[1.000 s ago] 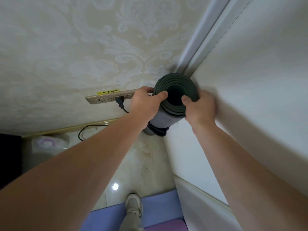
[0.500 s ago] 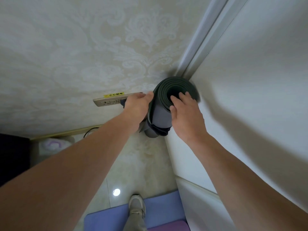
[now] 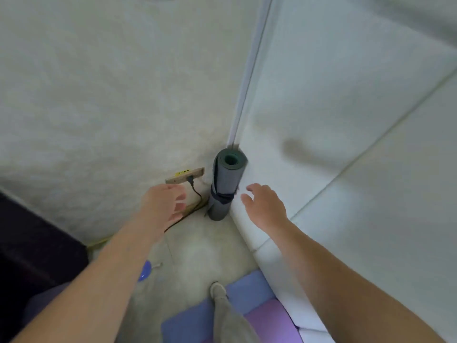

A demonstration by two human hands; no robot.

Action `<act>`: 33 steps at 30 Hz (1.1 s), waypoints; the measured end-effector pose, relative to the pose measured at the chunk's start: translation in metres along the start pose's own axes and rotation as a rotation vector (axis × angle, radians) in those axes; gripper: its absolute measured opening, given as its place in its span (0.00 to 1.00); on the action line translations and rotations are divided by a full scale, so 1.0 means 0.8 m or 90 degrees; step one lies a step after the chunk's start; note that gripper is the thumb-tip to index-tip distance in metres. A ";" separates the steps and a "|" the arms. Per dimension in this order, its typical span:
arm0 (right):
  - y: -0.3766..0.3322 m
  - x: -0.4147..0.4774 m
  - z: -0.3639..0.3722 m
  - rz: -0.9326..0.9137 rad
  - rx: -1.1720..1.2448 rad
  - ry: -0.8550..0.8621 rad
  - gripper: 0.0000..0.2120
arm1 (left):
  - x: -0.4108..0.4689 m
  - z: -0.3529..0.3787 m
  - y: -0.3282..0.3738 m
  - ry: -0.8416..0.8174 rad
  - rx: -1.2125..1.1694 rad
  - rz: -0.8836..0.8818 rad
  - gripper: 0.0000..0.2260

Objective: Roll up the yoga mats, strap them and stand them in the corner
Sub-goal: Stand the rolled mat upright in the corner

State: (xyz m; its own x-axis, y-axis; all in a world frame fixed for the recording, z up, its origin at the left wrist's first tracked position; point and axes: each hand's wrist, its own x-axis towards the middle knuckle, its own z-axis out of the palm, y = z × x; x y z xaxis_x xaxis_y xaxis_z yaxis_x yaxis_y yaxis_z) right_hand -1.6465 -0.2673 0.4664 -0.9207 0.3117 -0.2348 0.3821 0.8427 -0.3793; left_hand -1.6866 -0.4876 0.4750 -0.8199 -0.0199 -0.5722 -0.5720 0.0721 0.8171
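A rolled grey yoga mat (image 3: 226, 184) stands upright on its end in the corner, between the patterned wall and the white panel. A dark strap (image 3: 223, 195) wraps round its lower part. My left hand (image 3: 164, 205) hovers to the left of the roll with fingers spread and holds nothing. My right hand (image 3: 264, 206) hovers to the right of it, fingers relaxed, clear of the mat. A blue mat (image 3: 197, 315) and a purple mat (image 3: 269, 323) lie flat on the floor at the bottom.
A wall socket strip (image 3: 184, 175) with a black cable (image 3: 196, 194) plugged in sits just left of the roll. A dark piece of furniture (image 3: 32, 246) stands at the left. My foot (image 3: 217, 290) is on the blue mat's edge. A small blue object (image 3: 144, 271) lies on the tiled floor.
Both hands have let go of the rolled mat and drawn back from it. The camera has pulled away, and the mat stays standing in the corner.
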 end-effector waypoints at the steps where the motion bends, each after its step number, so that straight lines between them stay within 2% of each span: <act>1: 0.000 -0.041 -0.016 0.008 0.012 0.021 0.18 | -0.040 -0.006 0.003 -0.020 0.023 0.020 0.04; 5: 0.012 -0.191 -0.070 0.037 0.052 0.076 0.18 | -0.178 -0.003 0.012 -0.095 0.103 0.093 0.04; 11: 0.080 -0.380 -0.132 0.135 0.110 0.136 0.18 | -0.342 0.049 0.007 -0.232 0.206 0.142 0.11; 17: 0.179 -0.577 -0.156 0.255 0.172 0.232 0.17 | -0.513 0.127 -0.051 -0.387 0.312 0.190 0.05; 21: 0.252 -0.745 -0.133 0.337 0.244 0.293 0.16 | -0.631 0.179 -0.130 -0.475 0.381 0.217 0.05; 24: 0.303 -0.886 -0.090 0.418 0.287 0.322 0.16 | -0.732 0.212 -0.223 -0.558 0.433 0.225 0.04; 29: 0.356 -1.125 -0.006 0.619 0.377 0.375 0.15 | -0.916 0.238 -0.394 -0.739 0.572 0.175 0.04; 33: 0.373 -1.278 0.042 0.792 0.416 0.402 0.15 | -1.038 0.236 -0.483 -0.867 0.641 0.134 0.05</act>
State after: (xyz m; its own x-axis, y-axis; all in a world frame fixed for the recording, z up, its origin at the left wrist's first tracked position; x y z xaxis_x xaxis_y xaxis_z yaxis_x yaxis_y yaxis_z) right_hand -0.5889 -0.3495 0.5632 0.1781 0.9203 -0.3484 0.7211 -0.3630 -0.5901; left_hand -0.7799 -0.3110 0.6210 0.0446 0.8358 -0.5472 0.2147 0.5269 0.8223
